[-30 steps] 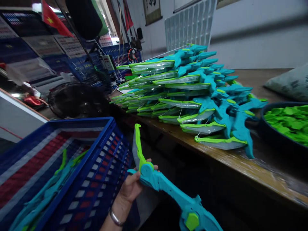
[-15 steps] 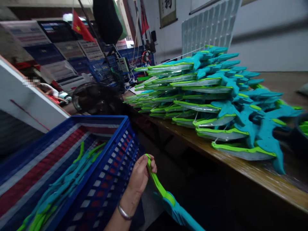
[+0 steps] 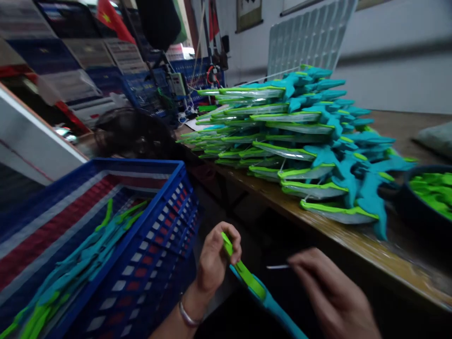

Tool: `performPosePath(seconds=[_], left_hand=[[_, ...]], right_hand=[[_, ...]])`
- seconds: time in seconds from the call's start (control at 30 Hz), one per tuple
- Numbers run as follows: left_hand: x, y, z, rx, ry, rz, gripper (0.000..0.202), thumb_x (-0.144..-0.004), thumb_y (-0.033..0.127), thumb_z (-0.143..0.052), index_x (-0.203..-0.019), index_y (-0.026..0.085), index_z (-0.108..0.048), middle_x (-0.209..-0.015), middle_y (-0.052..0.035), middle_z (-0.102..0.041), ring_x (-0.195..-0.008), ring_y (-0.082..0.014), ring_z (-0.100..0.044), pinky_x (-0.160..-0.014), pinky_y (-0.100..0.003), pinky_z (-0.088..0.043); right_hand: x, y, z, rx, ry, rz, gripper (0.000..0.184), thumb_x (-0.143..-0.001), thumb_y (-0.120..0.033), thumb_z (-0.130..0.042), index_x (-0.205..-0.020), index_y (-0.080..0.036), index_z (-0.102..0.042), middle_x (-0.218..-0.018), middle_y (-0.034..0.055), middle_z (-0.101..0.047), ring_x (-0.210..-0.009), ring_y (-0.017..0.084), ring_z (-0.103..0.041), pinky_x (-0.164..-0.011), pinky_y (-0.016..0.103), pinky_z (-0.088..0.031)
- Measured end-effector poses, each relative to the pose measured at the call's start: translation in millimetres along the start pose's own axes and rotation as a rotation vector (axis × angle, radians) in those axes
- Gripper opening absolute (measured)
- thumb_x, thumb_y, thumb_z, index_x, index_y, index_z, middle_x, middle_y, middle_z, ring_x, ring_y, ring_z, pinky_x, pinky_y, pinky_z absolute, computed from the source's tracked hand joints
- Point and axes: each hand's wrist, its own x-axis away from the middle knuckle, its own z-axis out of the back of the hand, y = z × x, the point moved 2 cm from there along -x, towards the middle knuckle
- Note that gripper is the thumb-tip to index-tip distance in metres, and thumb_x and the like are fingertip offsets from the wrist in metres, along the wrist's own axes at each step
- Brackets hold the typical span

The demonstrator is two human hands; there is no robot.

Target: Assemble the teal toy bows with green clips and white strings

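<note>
In the lower middle, my left hand is closed around the lime-green end of a turquoise and green plastic toy bow. The bow slants down to the right and runs out of the bottom edge. My right hand, slightly blurred, is at the lower right, apart from the bow. Between its thumb and finger it pinches a short, thin white string that points toward the bow. Similar bows are piled in a large stack on the table, several with white strings along their green limbs.
To the left stands a blue plastic crate with a striped lining and several bows inside. A dark tub of green parts sits at the right on the wooden table. A dark fan is behind the crate.
My right hand has come into view from the lower right with the white string. My left hand has shifted slightly right with the bow. The view has turned slightly.
</note>
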Motion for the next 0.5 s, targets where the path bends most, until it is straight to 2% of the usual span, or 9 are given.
performPosePath(seconds=[0.1,0.2,0.5], left_hand=[[6,6,-2.1,0.053,-0.093,-0.039,0.049,-0.093,0.065,-0.055,-0.083,0.017,-0.058,-0.07,0.0006,-0.052,-0.05,-0.009,-0.044,-0.052,-0.024,-0.035],[13,12,-1.6,0.084,-0.131,-0.032,0.044,-0.094,0.061,-0.054,-0.08,0.02,-0.053,-0.067,0.0013,-0.048,-0.053,-0.0111,-0.04,-0.05,-0.022,-0.034],[20,13,7.4,0.197,-0.175,0.038,0.046,-0.089,0.059,-0.062,-0.073,0.019,-0.047,-0.073,-0.0002,-0.043,-0.062,-0.0123,-0.039,-0.059,-0.022,-0.039]], right_hand=[[-24,-28,-34,-0.114,-0.085,0.041,0.018,-0.102,-0.016,-0.05,-0.088,-0.022,-0.06,-0.081,0.0001,-0.059,-0.068,0.011,-0.058,-0.06,0.02,-0.048],[-33,-45,-60,-0.204,-0.11,0.028,0.019,-0.102,-0.013,-0.048,-0.088,-0.02,-0.057,-0.082,0.0003,-0.056,-0.07,0.011,-0.055,-0.061,0.02,-0.045],[-25,-47,-93,-0.269,-0.096,-0.022,0.018,-0.101,-0.011,-0.048,-0.089,-0.019,-0.059,-0.082,0.0006,-0.054,-0.07,0.011,-0.054,-0.061,0.022,-0.045]])
